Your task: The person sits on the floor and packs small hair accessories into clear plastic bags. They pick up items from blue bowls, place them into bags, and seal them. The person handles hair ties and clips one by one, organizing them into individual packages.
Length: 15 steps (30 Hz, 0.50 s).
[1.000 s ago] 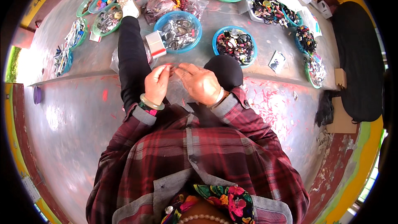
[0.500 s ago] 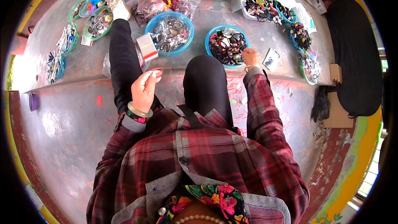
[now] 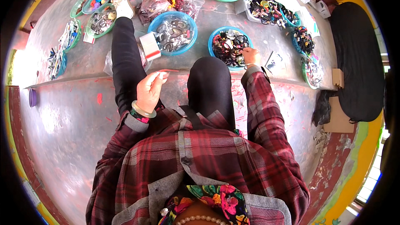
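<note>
My left hand (image 3: 149, 89) is raised above my lap, thumb and fingers pinched on a thin reddish strip (image 3: 167, 70) that sticks out to the right. My right hand (image 3: 251, 56) reaches to the right rim of a blue basket (image 3: 211, 49) just beyond my knee. Its fingers look closed over the basket's edge; what they hold, if anything, is too small to make out. Inside lies a tangle of small dark bands (image 3: 230, 48) with coloured and pale pieces, probably hair ties.
Left of that basket stands a larger blue basket (image 3: 193, 37) of plastic-wrapped items, beside a white and red box (image 3: 149, 46). More baskets of small goods ring the raised ledge. A picture card (image 3: 274, 61) lies right of my hand. Reddish scraps litter the floor; a black oval cover (image 3: 358, 62) stands far right.
My right hand has shifted slightly inward over the basket's rim. My left hand keeps its pinch on the strip and has moved only a little. The whole view has shifted slightly.
</note>
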Available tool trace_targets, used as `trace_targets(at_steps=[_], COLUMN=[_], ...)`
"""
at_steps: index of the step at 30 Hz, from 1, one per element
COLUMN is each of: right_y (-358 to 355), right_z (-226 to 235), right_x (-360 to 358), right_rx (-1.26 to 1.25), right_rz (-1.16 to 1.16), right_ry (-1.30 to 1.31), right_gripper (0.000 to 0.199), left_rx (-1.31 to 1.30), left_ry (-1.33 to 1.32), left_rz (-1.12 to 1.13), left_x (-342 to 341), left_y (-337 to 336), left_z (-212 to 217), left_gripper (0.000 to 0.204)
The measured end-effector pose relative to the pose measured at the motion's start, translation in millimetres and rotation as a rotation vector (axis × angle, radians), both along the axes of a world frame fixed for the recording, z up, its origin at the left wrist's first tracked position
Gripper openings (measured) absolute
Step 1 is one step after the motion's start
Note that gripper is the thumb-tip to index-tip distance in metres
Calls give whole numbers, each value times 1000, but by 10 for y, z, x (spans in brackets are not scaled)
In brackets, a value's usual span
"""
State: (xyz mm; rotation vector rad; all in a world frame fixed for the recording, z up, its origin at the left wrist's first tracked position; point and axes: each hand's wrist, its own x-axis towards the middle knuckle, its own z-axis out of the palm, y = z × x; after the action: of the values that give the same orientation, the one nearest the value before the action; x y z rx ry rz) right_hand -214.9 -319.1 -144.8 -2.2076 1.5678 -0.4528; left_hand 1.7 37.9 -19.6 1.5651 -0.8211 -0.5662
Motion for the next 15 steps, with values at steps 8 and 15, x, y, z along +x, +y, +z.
trace_targets(at_steps=[8,15], right_y=[-95,105], right_z=[79,413], right_x=[-140,-108], right_rx=[405,855], right_rz=[-84,-156], right_ry=[-672,-1227], right_gripper=[15,11], left_rx=[-15,-9], left_ry=[10,-15], left_rz=[-17,-21], left_x=[-55,-72], left_y=[-9,33], left_z=[-7,5], left_gripper=[19,19])
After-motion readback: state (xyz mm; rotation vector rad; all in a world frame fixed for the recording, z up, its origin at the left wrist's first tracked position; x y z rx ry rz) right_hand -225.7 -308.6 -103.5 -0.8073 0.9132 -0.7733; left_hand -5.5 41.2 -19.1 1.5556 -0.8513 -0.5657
